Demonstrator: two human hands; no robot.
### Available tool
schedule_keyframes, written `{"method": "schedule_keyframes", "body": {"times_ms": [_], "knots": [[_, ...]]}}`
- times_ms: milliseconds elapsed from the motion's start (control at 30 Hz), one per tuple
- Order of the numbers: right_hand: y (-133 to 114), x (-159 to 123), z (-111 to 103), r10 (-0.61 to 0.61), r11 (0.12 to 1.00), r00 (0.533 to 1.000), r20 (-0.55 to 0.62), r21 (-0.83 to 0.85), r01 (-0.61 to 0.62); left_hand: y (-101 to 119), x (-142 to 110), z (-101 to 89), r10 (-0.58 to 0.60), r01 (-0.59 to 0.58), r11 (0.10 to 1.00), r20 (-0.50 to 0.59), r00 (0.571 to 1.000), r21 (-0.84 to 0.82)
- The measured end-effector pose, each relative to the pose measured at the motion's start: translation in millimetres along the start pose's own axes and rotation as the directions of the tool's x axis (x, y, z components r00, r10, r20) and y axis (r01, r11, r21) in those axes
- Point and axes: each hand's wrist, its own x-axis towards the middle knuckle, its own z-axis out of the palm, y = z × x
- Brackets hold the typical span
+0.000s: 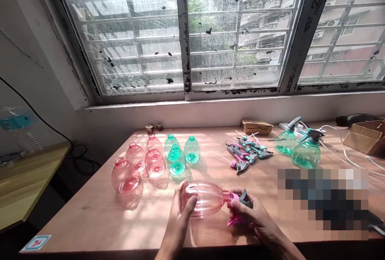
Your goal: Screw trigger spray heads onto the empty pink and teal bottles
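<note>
Near the table's front edge, my left hand grips the base of a clear pink spray bottle, which lies sideways with its neck to the right. My right hand is closed around a pink and grey spray head at the bottle's threaded mouth. Some red thread still shows between the collar and the bottle's shoulder. Pink plastic sticks out below the right fingers. Several open pink bottles and three green bottles stand behind my left hand. A pile of loose spray heads lies farther back.
Two green bottles with spray heads stand at the right, by white cables and a cardboard box. A brown package lies under the window. A blurred patch hides the right side of the table.
</note>
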Motion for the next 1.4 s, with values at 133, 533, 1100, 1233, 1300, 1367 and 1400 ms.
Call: {"method": "schedule_keyframes", "body": {"times_ms": [133, 533, 1100, 1233, 1300, 1367, 1400], "knots": [[0.5, -2.0, -1.9, 0.025, 0.998, 0.999, 0.046, -0.060, -0.022, 6.2, -0.9, -0.7, 0.085, -0.090, 0.992, 0.054, 0.995, 0.088], [-1.1, -3.3, 1.3, 0.006, 0.986, 0.995, 0.100, -0.165, 0.010, -22.5, 11.9, -14.2, 0.218, -0.243, 0.968, 0.275, 0.936, 0.060], [8.6, 1.7, 0.5, -0.006, 0.997, 0.998, 0.062, -0.078, 0.011, -12.8, 5.4, -9.1, 0.108, -0.112, 0.994, 0.228, 0.968, 0.007], [6.6, 1.1, 1.5, 0.033, 0.999, 0.999, 0.026, -0.024, -0.032, -24.8, 6.3, -10.2, 0.212, -0.229, 0.973, 0.249, 0.945, 0.041], [7.9, 1.9, 0.4, 0.024, 0.999, 0.999, 0.044, -0.030, -0.022, -30.2, 9.0, -11.6, 0.209, -0.222, 0.975, 0.241, 0.948, 0.028], [10.1, 3.5, -1.6, -0.004, 0.997, 0.996, 0.088, -0.074, 0.010, -32.5, 12.0, -12.8, 0.172, -0.176, 0.984, 0.229, 0.958, -0.005], [11.2, 4.4, -2.7, -0.021, 0.994, 0.993, 0.116, -0.107, 0.033, -32.5, 13.3, -13.3, 0.153, -0.153, 0.988, 0.235, 0.960, -0.020]]}}
